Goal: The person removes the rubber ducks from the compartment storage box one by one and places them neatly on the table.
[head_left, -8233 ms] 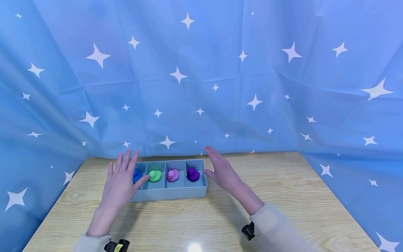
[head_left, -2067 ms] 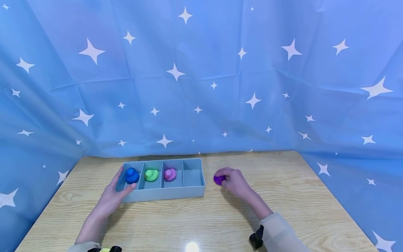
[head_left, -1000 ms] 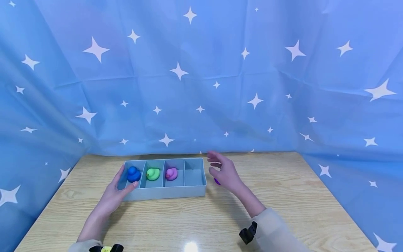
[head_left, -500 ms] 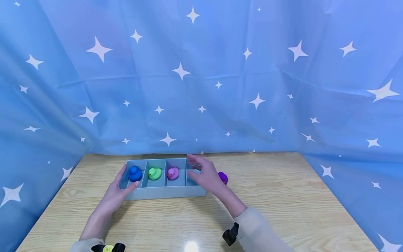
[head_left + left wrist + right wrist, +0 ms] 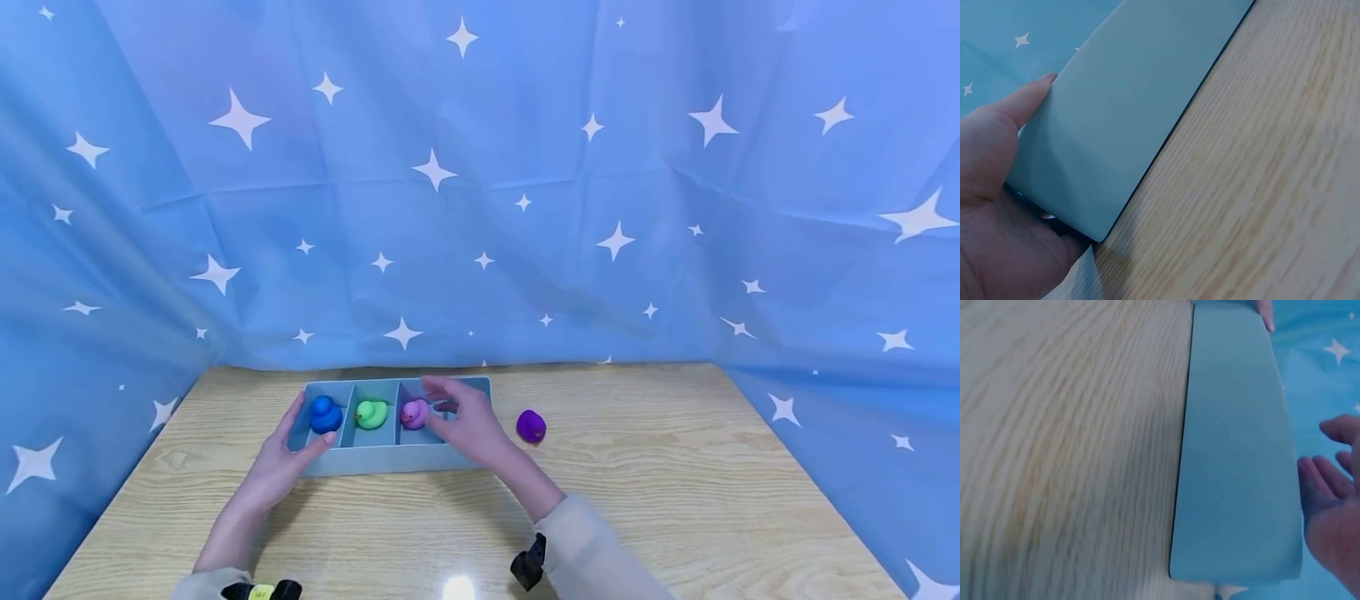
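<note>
Hovering at 3 o'clock of the pink duck (image 5: 413,414), the right hand (image 5: 468,421) has its fingers apart, contact unclear. Probably light and slightly soft, this duck should suit a gentle side pinch. It sits third from 9 o'clock in the tray (image 5: 382,462), after the blue duck (image 5: 325,413) and green duck (image 5: 372,414); the left hand (image 5: 273,471) grips that end. Toward 3 o'clock, a purple duck (image 5: 531,426) lies on the tabletop (image 5: 652,500).

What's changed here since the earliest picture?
The purple duck went from the right end of the box to the table beside it. The right hand released it and moved left to the pink duck, not visibly gripping it. The left hand took hold of the box's left end. Blue duck, green duck, pink duck stayed inside.
</note>
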`<state>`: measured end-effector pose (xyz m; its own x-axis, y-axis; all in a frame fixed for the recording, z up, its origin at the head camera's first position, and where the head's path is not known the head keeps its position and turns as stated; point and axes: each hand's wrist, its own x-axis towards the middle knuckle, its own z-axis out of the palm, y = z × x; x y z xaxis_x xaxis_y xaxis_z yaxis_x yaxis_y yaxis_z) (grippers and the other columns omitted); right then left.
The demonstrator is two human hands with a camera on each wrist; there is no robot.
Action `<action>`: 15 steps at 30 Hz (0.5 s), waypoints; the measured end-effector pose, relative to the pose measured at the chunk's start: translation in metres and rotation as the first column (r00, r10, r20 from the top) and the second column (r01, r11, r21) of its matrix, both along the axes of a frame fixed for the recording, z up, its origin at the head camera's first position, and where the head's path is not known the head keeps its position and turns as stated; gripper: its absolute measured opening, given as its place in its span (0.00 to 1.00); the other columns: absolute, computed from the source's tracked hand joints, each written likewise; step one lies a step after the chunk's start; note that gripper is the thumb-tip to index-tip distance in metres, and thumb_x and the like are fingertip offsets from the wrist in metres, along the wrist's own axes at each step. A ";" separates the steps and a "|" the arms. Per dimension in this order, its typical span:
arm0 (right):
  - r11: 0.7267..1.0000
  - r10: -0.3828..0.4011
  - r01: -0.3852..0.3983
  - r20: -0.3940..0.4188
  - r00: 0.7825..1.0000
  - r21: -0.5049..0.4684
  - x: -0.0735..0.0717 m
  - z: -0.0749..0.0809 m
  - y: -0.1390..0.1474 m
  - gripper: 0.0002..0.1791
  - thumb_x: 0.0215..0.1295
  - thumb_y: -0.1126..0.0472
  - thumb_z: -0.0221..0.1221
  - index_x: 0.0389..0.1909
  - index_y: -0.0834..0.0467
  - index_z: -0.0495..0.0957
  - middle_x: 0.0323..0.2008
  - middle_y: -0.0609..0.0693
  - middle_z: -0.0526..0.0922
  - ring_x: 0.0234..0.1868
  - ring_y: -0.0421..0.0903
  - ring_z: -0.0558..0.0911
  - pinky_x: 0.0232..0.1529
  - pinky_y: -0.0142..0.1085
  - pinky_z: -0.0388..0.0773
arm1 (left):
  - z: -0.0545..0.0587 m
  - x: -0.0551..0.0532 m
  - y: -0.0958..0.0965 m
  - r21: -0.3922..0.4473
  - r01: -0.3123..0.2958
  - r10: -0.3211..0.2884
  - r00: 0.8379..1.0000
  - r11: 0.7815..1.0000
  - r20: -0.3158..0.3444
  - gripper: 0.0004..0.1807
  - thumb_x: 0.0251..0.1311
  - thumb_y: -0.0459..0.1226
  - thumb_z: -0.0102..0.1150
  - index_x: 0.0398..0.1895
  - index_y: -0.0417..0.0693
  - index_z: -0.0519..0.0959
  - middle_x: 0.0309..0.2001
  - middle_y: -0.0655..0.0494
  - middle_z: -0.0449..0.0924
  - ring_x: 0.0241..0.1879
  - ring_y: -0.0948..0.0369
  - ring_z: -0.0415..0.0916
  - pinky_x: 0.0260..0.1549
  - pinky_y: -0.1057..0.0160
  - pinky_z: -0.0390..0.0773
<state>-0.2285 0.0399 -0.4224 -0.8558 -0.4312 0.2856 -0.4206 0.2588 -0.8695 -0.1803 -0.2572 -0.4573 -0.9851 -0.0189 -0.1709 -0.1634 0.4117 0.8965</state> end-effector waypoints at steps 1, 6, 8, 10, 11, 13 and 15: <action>1.000 -0.001 0.001 0.000 1.000 0.003 0.000 -0.001 -0.001 0.27 0.68 0.72 0.62 0.68 0.70 0.72 0.61 0.66 0.78 0.59 0.61 0.80 0.60 0.51 0.78 | 0.000 0.000 0.000 -0.002 0.000 0.000 1.000 1.000 0.000 0.56 0.70 0.54 0.61 0.84 0.63 0.29 0.82 0.39 0.31 0.78 0.33 0.30 0.68 0.25 0.42; 1.000 -0.008 0.008 0.009 1.000 0.021 0.001 -0.003 -0.007 0.27 0.69 0.71 0.62 0.68 0.68 0.72 0.59 0.65 0.80 0.57 0.62 0.81 0.59 0.54 0.78 | -0.001 0.000 0.001 -0.006 0.001 -0.001 1.000 1.000 -0.004 0.56 0.70 0.55 0.61 0.84 0.64 0.30 0.82 0.39 0.31 0.78 0.33 0.31 0.68 0.25 0.43; 0.999 -0.017 0.016 0.016 1.000 0.031 0.001 -0.004 -0.008 0.26 0.69 0.71 0.62 0.68 0.67 0.73 0.59 0.64 0.80 0.57 0.61 0.82 0.59 0.54 0.78 | -0.001 0.000 0.001 -0.004 0.002 -0.002 1.000 1.000 -0.008 0.55 0.70 0.55 0.61 0.84 0.64 0.30 0.82 0.39 0.31 0.78 0.33 0.32 0.68 0.25 0.44; 0.999 -0.026 0.026 0.018 0.999 0.040 0.001 -0.004 -0.009 0.26 0.68 0.70 0.63 0.67 0.66 0.74 0.58 0.63 0.81 0.57 0.61 0.82 0.59 0.54 0.78 | -0.002 0.000 0.001 0.001 0.002 -0.002 1.000 1.000 -0.011 0.55 0.71 0.54 0.60 0.84 0.64 0.30 0.82 0.39 0.31 0.78 0.33 0.32 0.68 0.25 0.44; 0.999 -0.031 0.030 0.019 0.999 0.044 0.001 -0.004 -0.010 0.26 0.68 0.70 0.63 0.67 0.65 0.74 0.58 0.63 0.81 0.57 0.60 0.82 0.59 0.54 0.78 | -0.002 0.000 0.001 0.003 0.001 -0.001 1.000 1.000 -0.012 0.55 0.71 0.54 0.60 0.84 0.64 0.30 0.82 0.39 0.31 0.78 0.33 0.32 0.69 0.25 0.44; 0.998 -0.034 0.033 0.030 0.999 0.047 0.001 -0.005 -0.011 0.27 0.68 0.69 0.64 0.68 0.65 0.74 0.59 0.62 0.81 0.57 0.59 0.82 0.59 0.53 0.78 | -0.002 0.001 0.001 0.006 0.000 0.000 1.000 1.000 -0.013 0.55 0.71 0.53 0.60 0.84 0.63 0.30 0.82 0.39 0.31 0.78 0.34 0.31 0.69 0.25 0.43; 0.998 -0.033 0.032 0.032 0.999 0.048 0.001 -0.005 -0.012 0.27 0.68 0.69 0.64 0.68 0.65 0.73 0.59 0.62 0.81 0.58 0.59 0.82 0.59 0.53 0.78 | -0.002 0.001 0.000 0.007 -0.001 0.001 1.000 1.000 -0.011 0.55 0.70 0.54 0.61 0.84 0.63 0.30 0.82 0.39 0.31 0.78 0.34 0.31 0.69 0.25 0.43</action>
<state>-0.2280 0.0276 -0.4272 -0.8782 -0.4155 0.2370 -0.3827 0.3131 -0.8692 -0.1798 -0.2570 -0.4591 -0.9870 -0.0190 -0.1598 -0.1537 0.4056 0.9010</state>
